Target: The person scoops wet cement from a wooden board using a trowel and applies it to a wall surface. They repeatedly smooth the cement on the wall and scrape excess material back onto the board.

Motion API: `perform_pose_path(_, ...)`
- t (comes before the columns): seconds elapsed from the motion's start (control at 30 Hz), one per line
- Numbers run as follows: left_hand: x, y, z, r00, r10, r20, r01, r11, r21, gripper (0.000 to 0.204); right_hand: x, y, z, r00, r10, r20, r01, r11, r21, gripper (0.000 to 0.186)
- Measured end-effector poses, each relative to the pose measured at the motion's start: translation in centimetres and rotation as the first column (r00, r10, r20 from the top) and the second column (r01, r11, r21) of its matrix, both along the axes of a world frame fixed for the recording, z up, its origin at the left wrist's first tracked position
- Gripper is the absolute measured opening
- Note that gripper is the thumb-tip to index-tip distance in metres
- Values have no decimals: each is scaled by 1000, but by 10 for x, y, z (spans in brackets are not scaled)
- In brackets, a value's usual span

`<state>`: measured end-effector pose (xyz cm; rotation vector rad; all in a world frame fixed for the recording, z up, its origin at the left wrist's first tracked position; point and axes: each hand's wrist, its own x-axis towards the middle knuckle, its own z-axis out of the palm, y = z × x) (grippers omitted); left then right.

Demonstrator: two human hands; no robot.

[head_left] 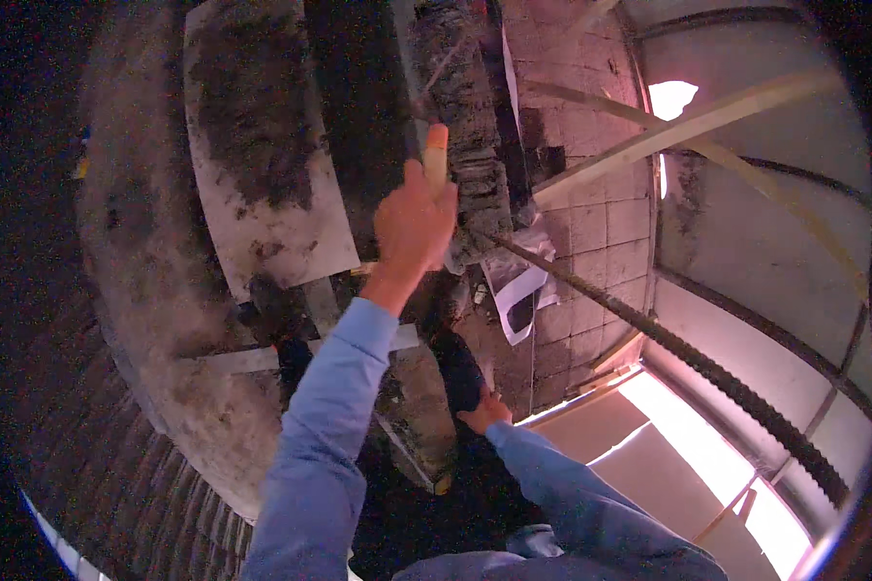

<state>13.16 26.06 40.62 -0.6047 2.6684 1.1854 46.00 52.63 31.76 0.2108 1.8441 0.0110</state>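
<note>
My left hand (412,221) is closed round the pale handle of a hand tool (436,160) with an orange end. Its metal part is dim and blurred, so I cannot tell the exact kind. The tool is above the left side of a rough, dark strip of masonry (475,179); whether they touch is unclear. Lower down, my right hand (484,413) rests against my dark-trousered leg (460,373), fingers partly stretched out, with no held object showing.
A pale, dirt-smeared board (305,232) lies on the left. Crumpled sheeting (523,281) sits beside the block wall (601,218). A ribbed bar (669,344) slants across the right, below a wooden beam (693,131). A narrow light plank (247,361) lies near my feet.
</note>
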Motion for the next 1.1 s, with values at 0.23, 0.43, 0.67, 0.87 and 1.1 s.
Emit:
perform_pose_path(0.23,-88,-57,-36,973,-212,-95,158,905,-395,36,-14,-8,10,988,-110,109,111,994,-5,110)
perform_pose_path(0.43,-69,-64,-17,985,-164,-50,140,937,-321,37,-12,-2,4,994,-83,77,84,996,-9,112)
perform_pose_path(0.67,54,-31,4,992,92,91,-86,994,-67,37,1,7,-21,985,-47,-166,42,999,-32,114)
perform_pose_path(0.87,29,-38,6,973,180,146,-204,963,177,38,-13,-4,-3,998,6,-61,-10,998,-66,110)
perform_pose_path(1.1,153,-115,-91,923,379,58,-384,909,163,49,-13,-17,-29,997,-72,-31,70,995,-76,110)
